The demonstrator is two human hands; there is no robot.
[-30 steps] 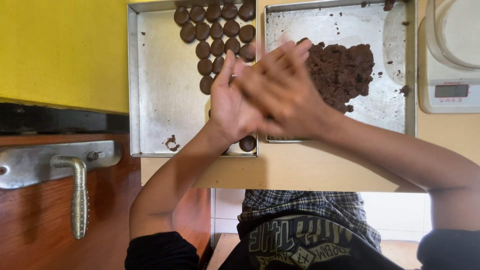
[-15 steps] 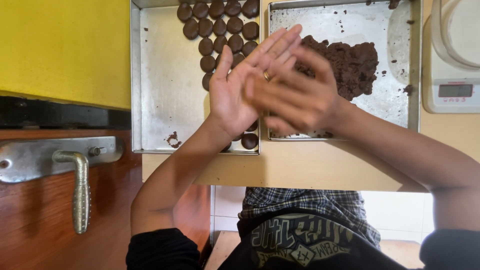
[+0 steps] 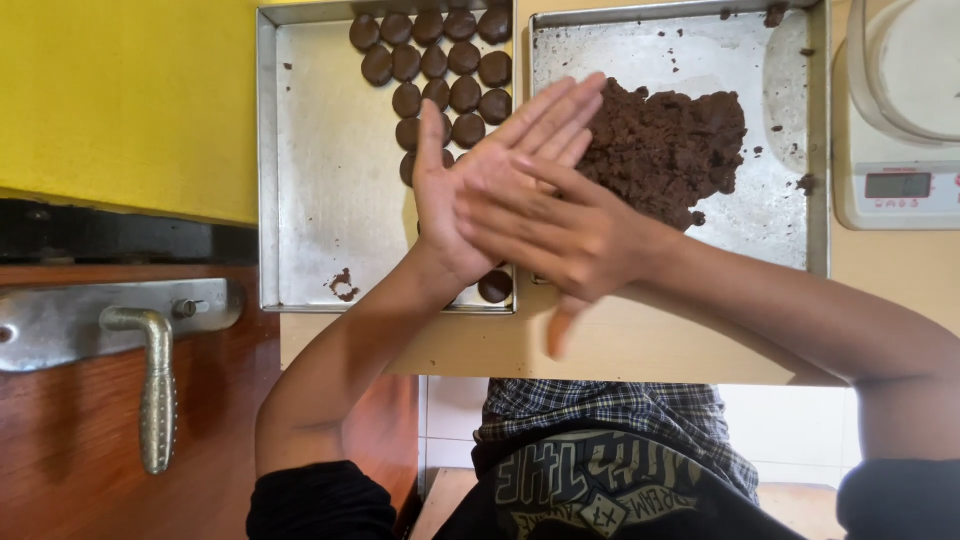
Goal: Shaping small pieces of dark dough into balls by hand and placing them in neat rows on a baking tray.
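Note:
My left hand (image 3: 455, 195) is held palm up, fingers straight, over the seam between two metal trays. My right hand (image 3: 570, 235) lies flat across that palm, fingers pointing left and thumb hanging down. Anything pressed between the palms is hidden. The left tray (image 3: 320, 180) holds several round dark brown dough discs (image 3: 440, 70) at its far right, and one more disc (image 3: 495, 286) peeks out below my left wrist. A mound of brown dough (image 3: 670, 150) sits on the right tray (image 3: 780, 230), just beyond my right hand.
A white digital scale (image 3: 900, 185) with a pale bowl on it stands right of the trays. A brown crumb (image 3: 342, 285) lies in the left tray's near corner. A wooden door with a metal lever handle (image 3: 155, 390) is at lower left, under a yellow surface (image 3: 120, 100).
My right hand has slid across the left palm toward the wrist, and its thumb now hangs lower. Both hands stay pressed together over the trays.

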